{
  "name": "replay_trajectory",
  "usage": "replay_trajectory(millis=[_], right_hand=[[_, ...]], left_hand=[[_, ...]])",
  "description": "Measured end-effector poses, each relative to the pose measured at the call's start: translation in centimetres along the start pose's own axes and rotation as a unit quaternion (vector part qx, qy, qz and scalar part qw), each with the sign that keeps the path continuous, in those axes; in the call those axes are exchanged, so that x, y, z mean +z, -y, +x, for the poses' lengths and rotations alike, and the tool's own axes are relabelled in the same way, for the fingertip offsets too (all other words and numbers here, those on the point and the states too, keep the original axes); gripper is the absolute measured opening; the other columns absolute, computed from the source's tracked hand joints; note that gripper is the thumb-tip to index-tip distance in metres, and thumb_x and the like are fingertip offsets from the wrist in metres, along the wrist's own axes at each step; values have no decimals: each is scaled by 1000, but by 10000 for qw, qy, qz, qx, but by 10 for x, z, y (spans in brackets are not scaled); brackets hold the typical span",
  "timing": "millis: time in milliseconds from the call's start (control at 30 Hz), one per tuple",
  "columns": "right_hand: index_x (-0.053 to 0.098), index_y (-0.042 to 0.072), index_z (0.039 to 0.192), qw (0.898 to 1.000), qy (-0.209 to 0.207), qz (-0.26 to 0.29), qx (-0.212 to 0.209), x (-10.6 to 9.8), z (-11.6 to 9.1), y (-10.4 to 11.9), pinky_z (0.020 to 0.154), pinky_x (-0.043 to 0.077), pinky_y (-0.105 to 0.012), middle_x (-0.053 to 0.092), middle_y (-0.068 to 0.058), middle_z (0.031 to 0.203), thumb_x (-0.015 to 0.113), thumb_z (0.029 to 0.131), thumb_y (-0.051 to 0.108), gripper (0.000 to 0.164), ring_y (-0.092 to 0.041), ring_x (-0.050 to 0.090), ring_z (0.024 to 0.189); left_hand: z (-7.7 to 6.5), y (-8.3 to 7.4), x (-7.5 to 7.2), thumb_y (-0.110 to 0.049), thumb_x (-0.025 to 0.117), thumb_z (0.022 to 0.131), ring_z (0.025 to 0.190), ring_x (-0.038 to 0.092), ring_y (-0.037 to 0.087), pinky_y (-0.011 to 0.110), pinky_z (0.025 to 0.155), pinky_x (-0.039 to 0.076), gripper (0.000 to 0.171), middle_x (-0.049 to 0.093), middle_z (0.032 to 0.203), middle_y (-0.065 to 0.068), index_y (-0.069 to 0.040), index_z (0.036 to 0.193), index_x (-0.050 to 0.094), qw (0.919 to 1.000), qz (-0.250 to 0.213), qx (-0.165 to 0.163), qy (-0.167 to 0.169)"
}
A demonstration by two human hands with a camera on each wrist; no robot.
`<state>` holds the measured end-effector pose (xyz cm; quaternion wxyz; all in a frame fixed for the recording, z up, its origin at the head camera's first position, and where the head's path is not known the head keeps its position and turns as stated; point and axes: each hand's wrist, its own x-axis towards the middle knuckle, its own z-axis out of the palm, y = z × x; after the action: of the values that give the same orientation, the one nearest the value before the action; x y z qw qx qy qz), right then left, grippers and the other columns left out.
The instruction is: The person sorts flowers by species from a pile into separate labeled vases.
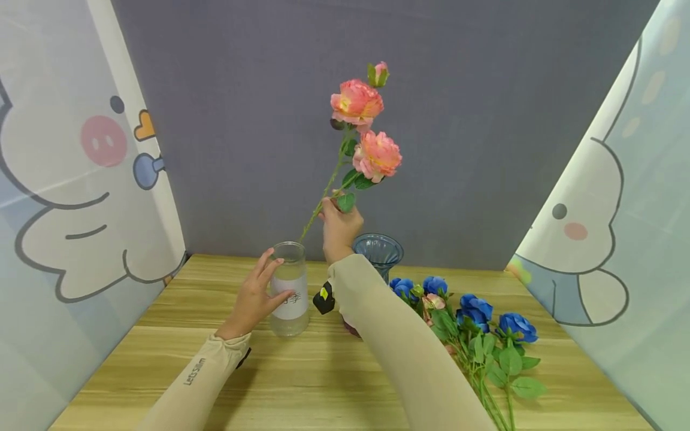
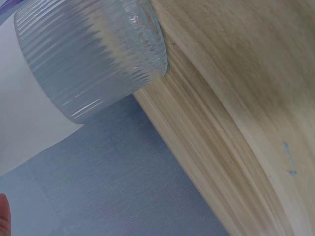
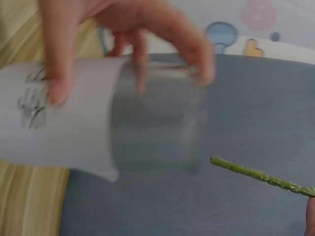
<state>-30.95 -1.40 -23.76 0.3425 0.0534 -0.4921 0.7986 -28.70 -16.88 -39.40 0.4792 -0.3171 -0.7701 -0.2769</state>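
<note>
My left hand [image 1: 252,300] holds a clear glass vase [image 1: 291,328] with a white handwritten label. Its thumb lies on the label and its fingers reach around near the rim. The vase stands upright on the table. Above and to the right, my right hand [image 1: 341,228] pinches the green stem [image 1: 335,170] of an artificial pink peony spray with two open blooms [image 1: 377,157] and a bud. In the right wrist view the stem's cut end [image 3: 219,161] points toward the vase mouth, apart from it. The left wrist view shows the ribbed glass base [image 2: 113,64].
Behind my right forearm stands a blue glass vase [image 1: 380,250], partly hidden. Artificial blue roses [image 1: 475,311] with leafy stems and some pale pink blooms lie on the wooden table [image 1: 302,383] at the right. A grey panel [image 1: 259,120] rises behind the table, with printed cartoon curtains at both sides.
</note>
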Motion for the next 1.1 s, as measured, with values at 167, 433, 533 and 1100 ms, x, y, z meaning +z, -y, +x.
replay_trajectory(millis=[167, 433, 533, 1100], right_hand=[[68, -10, 94, 9997, 145, -97, 188, -1, -4, -5, 62, 57, -40, 68, -10, 75, 66, 78, -9, 15, -4, 59, 59], [67, -12, 95, 9996, 60, -22, 268, -1, -5, -8, 63, 57, -42, 67, -9, 74, 65, 78, -9, 17, -5, 59, 59], [67, -11, 95, 9993, 141, -125, 311, -3, -7, -11, 60, 57, -33, 68, -12, 77, 66, 79, -10, 17, -7, 61, 62], [67, -14, 90, 9936, 583, -860, -434, -18, -37, -42, 58, 47, -19, 67, -21, 74, 66, 76, -11, 15, -1, 52, 57]], left_hand=[[1, 0, 0, -55, 54, 87, 107, 53, 54, 62, 75, 48, 68, 45, 134, 33, 3, 121, 54, 10000, 15, 16, -45], [1, 0, 2, -54, 56, 86, 109, 52, 53, 62, 78, 47, 67, 44, 136, 33, 3, 122, 54, 10000, -38, 9, -29], [2, -1, 2, -54, 55, 87, 109, 52, 53, 62, 78, 47, 67, 44, 135, 33, 3, 122, 54, 10000, -36, 14, -35], [1, -1, 2, -55, 54, 87, 103, 54, 55, 63, 75, 47, 69, 43, 133, 36, 5, 121, 53, 10000, -76, 1, -55]])
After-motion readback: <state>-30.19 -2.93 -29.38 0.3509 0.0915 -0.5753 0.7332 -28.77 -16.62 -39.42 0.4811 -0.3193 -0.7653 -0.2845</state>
